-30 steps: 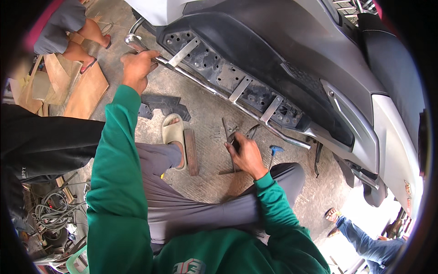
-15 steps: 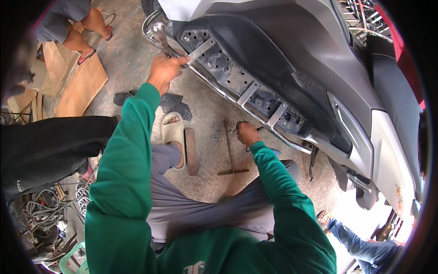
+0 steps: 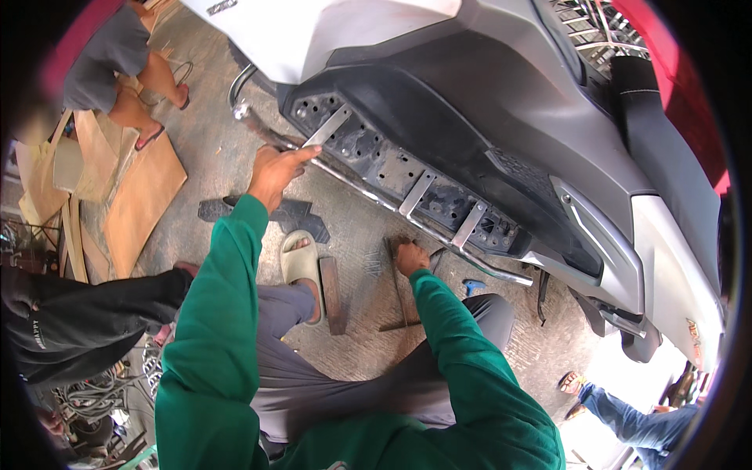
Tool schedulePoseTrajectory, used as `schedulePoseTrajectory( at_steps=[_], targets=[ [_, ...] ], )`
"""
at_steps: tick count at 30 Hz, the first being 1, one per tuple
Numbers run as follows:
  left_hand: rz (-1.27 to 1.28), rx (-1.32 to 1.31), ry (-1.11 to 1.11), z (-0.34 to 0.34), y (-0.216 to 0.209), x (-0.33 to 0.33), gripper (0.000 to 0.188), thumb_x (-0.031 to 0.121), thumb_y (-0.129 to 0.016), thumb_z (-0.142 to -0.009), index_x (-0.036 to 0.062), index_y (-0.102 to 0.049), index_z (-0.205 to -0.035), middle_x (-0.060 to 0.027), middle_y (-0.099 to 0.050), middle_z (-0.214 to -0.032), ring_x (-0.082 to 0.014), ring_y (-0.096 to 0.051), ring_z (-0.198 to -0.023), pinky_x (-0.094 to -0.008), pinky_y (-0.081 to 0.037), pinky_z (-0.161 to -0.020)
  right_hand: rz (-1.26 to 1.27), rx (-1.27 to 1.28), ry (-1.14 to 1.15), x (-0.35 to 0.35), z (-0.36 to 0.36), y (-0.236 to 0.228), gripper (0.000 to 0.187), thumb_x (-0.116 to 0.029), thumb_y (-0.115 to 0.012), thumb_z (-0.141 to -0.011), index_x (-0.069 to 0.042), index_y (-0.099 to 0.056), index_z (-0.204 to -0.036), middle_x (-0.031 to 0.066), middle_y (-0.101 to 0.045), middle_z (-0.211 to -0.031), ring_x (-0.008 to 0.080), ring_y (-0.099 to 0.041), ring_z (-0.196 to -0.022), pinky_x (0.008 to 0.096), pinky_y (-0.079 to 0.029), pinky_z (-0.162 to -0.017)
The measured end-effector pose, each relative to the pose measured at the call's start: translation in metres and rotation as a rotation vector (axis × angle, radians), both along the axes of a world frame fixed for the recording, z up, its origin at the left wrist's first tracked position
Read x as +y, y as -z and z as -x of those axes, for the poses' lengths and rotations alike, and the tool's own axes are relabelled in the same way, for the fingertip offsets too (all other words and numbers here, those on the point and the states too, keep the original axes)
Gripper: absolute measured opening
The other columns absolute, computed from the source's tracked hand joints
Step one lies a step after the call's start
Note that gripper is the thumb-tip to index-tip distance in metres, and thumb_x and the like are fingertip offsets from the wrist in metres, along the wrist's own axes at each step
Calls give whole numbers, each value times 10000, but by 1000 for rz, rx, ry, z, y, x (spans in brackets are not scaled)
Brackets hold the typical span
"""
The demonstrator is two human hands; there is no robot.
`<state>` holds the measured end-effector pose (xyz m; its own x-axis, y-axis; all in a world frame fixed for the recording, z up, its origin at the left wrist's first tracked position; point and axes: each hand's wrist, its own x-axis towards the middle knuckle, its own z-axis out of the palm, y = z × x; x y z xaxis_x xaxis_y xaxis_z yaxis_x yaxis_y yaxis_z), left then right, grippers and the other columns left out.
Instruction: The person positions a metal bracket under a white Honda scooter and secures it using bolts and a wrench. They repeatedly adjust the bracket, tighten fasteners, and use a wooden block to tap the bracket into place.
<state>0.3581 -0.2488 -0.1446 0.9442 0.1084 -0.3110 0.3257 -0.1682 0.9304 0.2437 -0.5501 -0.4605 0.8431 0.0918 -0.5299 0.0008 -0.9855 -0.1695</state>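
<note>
The person in the green sweatshirt sits on the rough floor beside a scooter, arms reaching toward its lower side. Along the outer edge of its black footboard runs the shiny metal bar, with three flat brackets reaching from it onto the footboard's holed surface. The left hand touches the bar toward the footboard's front end, just beside the first bracket; its index finger lies out straight, the others curl in below, and I cannot tell whether they close around the metal. The right hand is down low, out from the footboard's edge between the second and third brackets, at the top end of a thin T-shaped rod. Its fingers bend away from me, so I cannot tell if they hold anything. Just beside that hand lie some small metal pieces; a blue-handled tool sits close to the person's right knee. A wooden block lies alongside the pale sandal on the left foot, and near that sandal's toe end rests a black plastic piece.
</note>
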Motion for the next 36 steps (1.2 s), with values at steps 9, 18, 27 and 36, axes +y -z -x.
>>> schedulePoseTrajectory(
  at_steps=[9,18,27,36],
  targets=[
    [54,-2,-34,-5,4,-4,344,175,-876,-884,-59,-759,-1106,-155,-791,-1074,-238,-757,-1008,-382,-598,-968,-390,-118,-25,4,-10,-60,196,-93,-653,-883,-11,-665,-1061,315,-738,-1073,529,-720,-1031,583,-595,-893],
    [99,24,-75,1,-3,-8,221,113,-835,-869,-29,-769,-1025,-153,-805,-1002,-241,-751,-992,-400,-608,-912,-969,-42,-183,-4,20,-198,277,-135,-854,-844,-30,-671,-1023,179,-732,-888,389,-725,-843,468,-560,-773],
    [91,57,-81,0,7,-2,238,129,-785,-923,-28,-748,-1098,-182,-797,-1077,-253,-746,-973,-372,-583,-911,-961,-170,148,-19,10,-199,273,-86,-860,-857,-23,-693,-1063,166,-745,-874,280,-747,-867,436,-568,-800],
    [109,3,-124,-4,-2,-11,220,57,-796,-884,-92,-765,-1042,-191,-787,-1055,-262,-777,-927,-397,-664,-878,-158,-63,-158,-2,36,-86,208,-157,-635,-968,-93,-808,-1063,189,-788,-1114,404,-768,-1075,532,-597,-927]
  ],
)
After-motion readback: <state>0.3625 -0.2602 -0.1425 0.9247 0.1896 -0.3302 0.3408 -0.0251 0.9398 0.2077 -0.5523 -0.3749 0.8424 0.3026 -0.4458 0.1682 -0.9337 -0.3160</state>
